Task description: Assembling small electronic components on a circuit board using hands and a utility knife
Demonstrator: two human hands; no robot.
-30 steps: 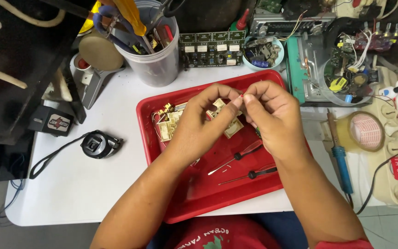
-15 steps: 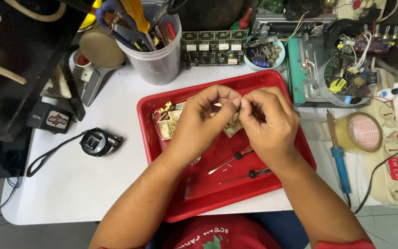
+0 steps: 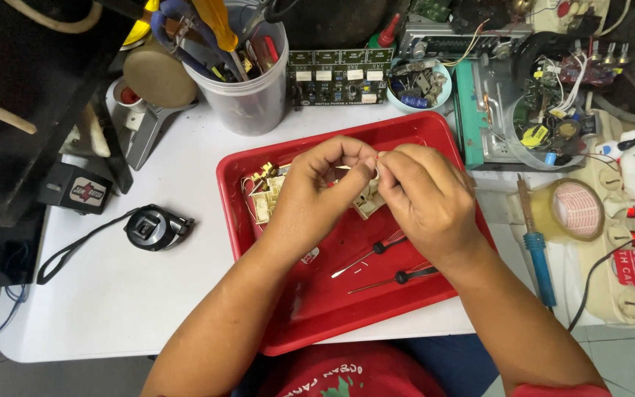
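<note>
Nearest the camera, the person's forearms reach in over the front edge of a red tray that sits on a white table. On the tray floor just in front of the hands lie two small screwdrivers with dark handles, side by side and pointing left.

Above the middle of the tray the left hand and the right hand are brought together, fingertips meeting. Between them they pinch a small cream-coloured plastic part; both hands are closed on it, and the fingers hide most of its shape. Just left of the left hand, a cluster of similar cream parts with brass tabs rests on the tray.

On the table to the left lies a small black device with a strap. To the right, a blue-handled soldering iron lies beside a roll of tape.

Farther back stand a clear tub full of hand tools, a green circuit board and a light blue bowl of small components.
</note>
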